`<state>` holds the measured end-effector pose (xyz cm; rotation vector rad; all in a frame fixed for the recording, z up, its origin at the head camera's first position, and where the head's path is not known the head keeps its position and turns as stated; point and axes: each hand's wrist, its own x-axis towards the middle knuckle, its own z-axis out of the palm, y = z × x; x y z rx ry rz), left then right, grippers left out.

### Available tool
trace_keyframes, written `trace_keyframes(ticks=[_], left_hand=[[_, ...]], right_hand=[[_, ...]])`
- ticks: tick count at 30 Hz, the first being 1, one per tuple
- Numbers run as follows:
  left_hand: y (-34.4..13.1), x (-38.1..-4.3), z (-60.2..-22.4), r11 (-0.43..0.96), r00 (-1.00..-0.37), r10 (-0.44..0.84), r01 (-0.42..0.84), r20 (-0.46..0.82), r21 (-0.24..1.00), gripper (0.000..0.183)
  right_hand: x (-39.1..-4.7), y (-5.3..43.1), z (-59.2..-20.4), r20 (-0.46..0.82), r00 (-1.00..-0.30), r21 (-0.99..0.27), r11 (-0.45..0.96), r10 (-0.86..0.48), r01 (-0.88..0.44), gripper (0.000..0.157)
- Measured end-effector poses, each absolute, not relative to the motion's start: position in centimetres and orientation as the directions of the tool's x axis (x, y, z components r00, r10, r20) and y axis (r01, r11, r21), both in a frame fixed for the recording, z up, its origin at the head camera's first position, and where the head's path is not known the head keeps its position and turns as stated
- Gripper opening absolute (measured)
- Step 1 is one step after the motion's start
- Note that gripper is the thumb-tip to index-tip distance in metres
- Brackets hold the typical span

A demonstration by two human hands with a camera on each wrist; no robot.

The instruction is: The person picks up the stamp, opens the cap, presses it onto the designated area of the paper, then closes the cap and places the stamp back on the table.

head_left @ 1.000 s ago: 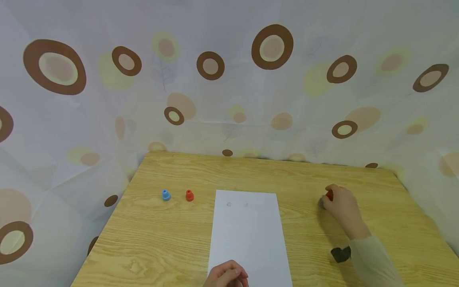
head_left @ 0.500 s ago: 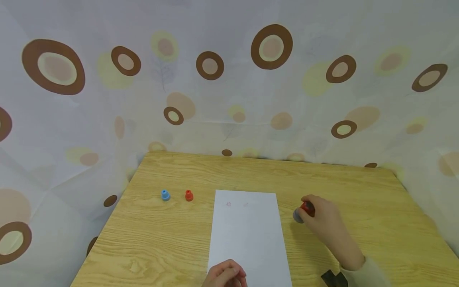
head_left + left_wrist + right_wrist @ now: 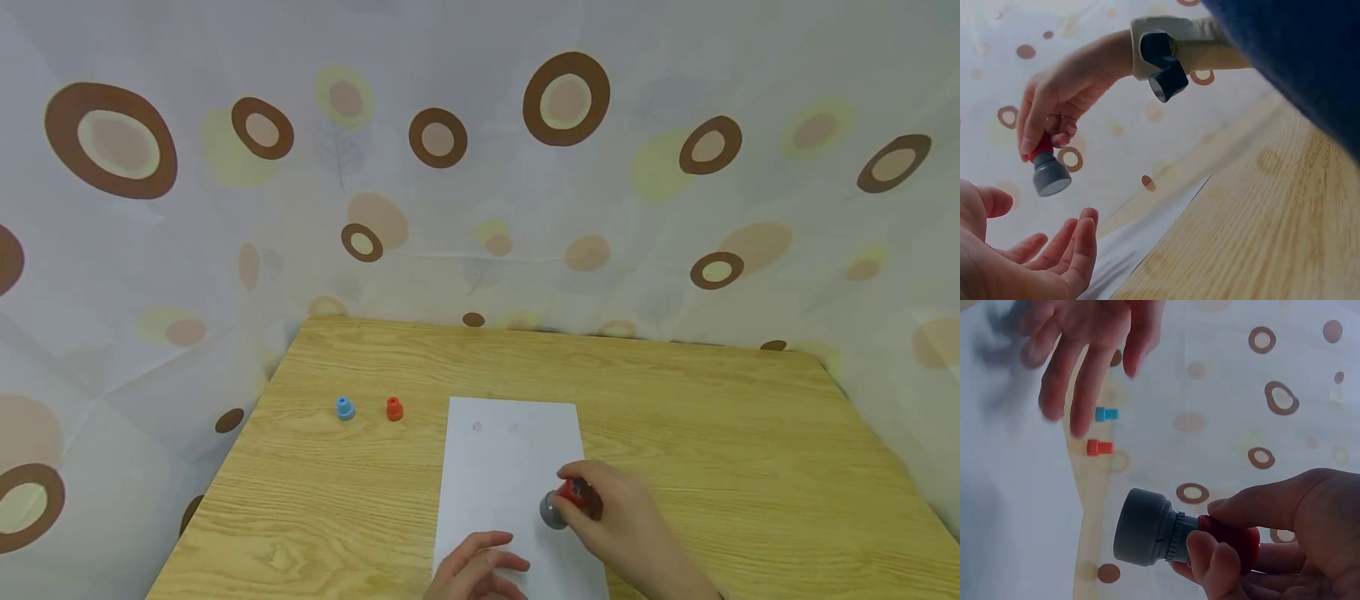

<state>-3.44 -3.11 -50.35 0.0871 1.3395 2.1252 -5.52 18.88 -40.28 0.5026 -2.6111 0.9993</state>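
Observation:
My right hand (image 3: pixel 630 529) grips a round stamp (image 3: pixel 553 510) by its red handle, thumb and fingers curled round it. Its wide grey head tilts down to the left, above the white paper (image 3: pixel 502 475); the right wrist view shows a ridged collar behind that head. At the paper's lower part my left hand (image 3: pixel 480 573) spreads its fingers, palm turned up, holding nothing. A small gap parts it from the stamp head (image 3: pixel 1052 178) in the left wrist view. Two faint reddish marks (image 3: pixel 477 427) lie near the paper's top edge.
Left of the paper, a small blue stepped piece (image 3: pixel 345 409) and a similar red one (image 3: pixel 394 409) stand on the wooden table (image 3: pixel 337 500). A white sheet with brown rings (image 3: pixel 435 275) hangs around the table's back and sides.
My right hand has carried the stamp from the table's right side leftward and nearer, over the paper. The left hand's fingers have uncurled and spread.

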Motion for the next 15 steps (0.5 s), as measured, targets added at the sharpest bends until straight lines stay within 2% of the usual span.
trace_keyframes(ticks=[4, 10, 15], left_hand=[[-3.2, -3.4, -50.3, -0.369, -0.787, 0.581, -0.481, -0.206, 0.796, 0.057], [-3.3, -3.3, -50.0, -0.436, -0.739, 0.66, -0.525, -0.137, 0.731, 0.049], [-3.5, -3.2, -49.8, -0.488, -0.707, 0.704, -0.55, -0.067, 0.678, 0.035]], right_hand=[[-4.6, 17.6, -40.5, 0.453, -0.833, -0.6, 0.582, -0.318, -0.548, 0.029], [-3.9, 16.1, -41.1, 0.539, -0.74, -0.601, 0.433, -0.401, -0.672, 0.032], [-3.6, 15.5, -41.5, 0.525, -0.744, -0.622, 0.41, -0.413, -0.667, 0.032]])
